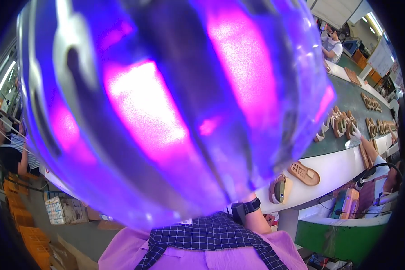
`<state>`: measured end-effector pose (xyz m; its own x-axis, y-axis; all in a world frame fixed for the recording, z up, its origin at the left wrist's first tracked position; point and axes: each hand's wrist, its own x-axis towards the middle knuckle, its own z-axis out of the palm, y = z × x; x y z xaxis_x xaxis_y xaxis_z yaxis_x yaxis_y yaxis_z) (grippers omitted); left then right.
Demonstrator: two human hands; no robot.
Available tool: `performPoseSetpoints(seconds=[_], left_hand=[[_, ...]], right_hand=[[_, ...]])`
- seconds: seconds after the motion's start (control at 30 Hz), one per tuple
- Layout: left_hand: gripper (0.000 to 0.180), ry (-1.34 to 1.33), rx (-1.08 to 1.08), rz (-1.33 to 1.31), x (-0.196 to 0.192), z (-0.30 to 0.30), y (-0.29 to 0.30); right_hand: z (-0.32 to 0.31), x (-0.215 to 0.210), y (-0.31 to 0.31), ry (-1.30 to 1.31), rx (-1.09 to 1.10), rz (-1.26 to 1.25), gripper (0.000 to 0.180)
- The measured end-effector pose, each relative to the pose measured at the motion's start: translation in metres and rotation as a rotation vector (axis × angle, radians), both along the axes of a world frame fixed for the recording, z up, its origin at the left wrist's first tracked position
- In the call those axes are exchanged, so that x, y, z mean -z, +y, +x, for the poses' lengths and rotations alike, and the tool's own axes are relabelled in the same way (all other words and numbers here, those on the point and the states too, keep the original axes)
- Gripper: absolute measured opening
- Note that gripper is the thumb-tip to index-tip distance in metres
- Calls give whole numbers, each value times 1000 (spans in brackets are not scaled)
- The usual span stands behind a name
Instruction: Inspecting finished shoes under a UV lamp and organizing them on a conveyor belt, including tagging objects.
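Observation:
A large, rounded, shiny see-through thing [180,103] with ribs and bright violet and pink glare fills most of the view, very close. Its kind cannot be made out. My right forearm, with a black watch [245,208] on the wrist, reaches up to its lower edge. Only a sliver of my right hand [248,196] shows; its fingers are hidden behind the glowing thing. My left hand is out of sight. Right of my wrist, a brown shoe sole [303,173] and a darker shoe part [278,189] beside a tan piece lie on the white ledge.
A green conveyor belt [342,96] at the right carries several brown sandals [342,122]. Beside it are a co-worker's white-gloved hand [356,133] and, farther off, another person [333,46]. Orange crates [33,238] and a box [66,210] stand on the left floor; a person [13,148] is behind them.

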<state>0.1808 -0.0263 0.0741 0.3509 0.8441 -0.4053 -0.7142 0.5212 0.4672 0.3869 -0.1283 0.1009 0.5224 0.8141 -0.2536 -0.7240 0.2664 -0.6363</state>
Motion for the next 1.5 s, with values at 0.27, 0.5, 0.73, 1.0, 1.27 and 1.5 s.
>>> performPoseSetpoints(seconds=[0.27,0.5,0.73,1.0,1.27,1.5], left_hand=[[47,-35,0,-30,-2,2,-3],[50,-42,-7,-54,15,2,-2],[53,180,-37,143,40,1,2],[54,-43,-12,-79,7,7,-5],[47,-52,28,11,6,2,-6],[41,22,-4,99,-17,-4,-6]], right_hand=[[-3,-6,-1,42,26,39,40],[0,6,-1,69,24,41,40],[-3,-3,-3,108,39,17,43],[-5,-5,-4,104,65,5,43],[-4,-5,-7,36,58,-1,36],[1,-7,-11,-56,53,-6,33]])
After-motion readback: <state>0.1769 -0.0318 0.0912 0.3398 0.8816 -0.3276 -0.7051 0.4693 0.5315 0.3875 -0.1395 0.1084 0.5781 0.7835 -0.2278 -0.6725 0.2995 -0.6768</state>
